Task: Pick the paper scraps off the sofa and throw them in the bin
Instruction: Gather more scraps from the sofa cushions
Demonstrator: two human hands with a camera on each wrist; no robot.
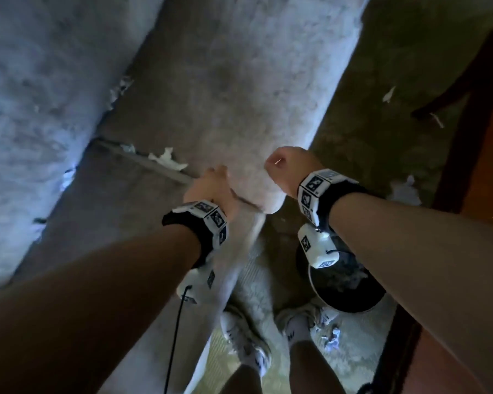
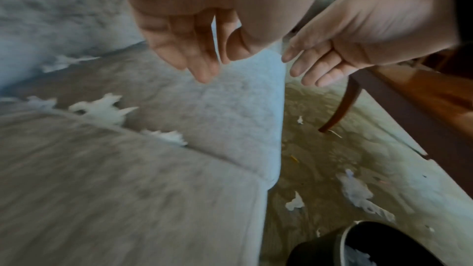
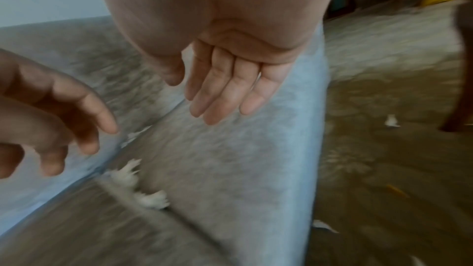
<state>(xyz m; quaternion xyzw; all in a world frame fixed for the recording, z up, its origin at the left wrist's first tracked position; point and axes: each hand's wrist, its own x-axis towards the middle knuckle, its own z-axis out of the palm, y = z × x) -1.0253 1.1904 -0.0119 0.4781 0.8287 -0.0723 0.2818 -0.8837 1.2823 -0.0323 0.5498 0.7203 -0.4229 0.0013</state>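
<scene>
- From the head view, both hands hung over the front edge of the grey sofa (image 1: 225, 89). The left hand (image 1: 208, 189) was over the seam between two seat cushions, the right hand (image 1: 288, 169) just beside it over the rounded cushion edge.
- A white paper scrap (image 1: 167, 160) lay on that seam, near the left hand but apart from it; smaller scraps (image 1: 120, 88) sat along the crease below the backrest.
- The black bin (image 1: 350, 291) stood on the floor beside the person's shoes (image 1: 245, 336), under the right forearm, with paper already in it.
- More scraps lay on the patterned carpet (image 1: 362, 115), well apart from the sofa.
- From the left wrist view, the left hand's grip was loose: fingers (image 2: 202, 68) pointed down, relaxed, holding nothing. The right hand (image 2: 358, 33) alongside it was likewise slack and held nothing.
- The seam scrap (image 2: 102, 108) lay below and to the side of the left fingertips; a second piece (image 2: 169, 137) was tucked further along the same seam.
- The bin's rim (image 2: 343, 236) showed at the lower edge, a dark wooden furniture leg (image 2: 340, 108) beyond it.
- From the right wrist view, blurred, the right fingers (image 3: 225, 92) were straight and together, with nothing in them, above the cushion; the seam scraps (image 3: 128, 175) lay below.
</scene>
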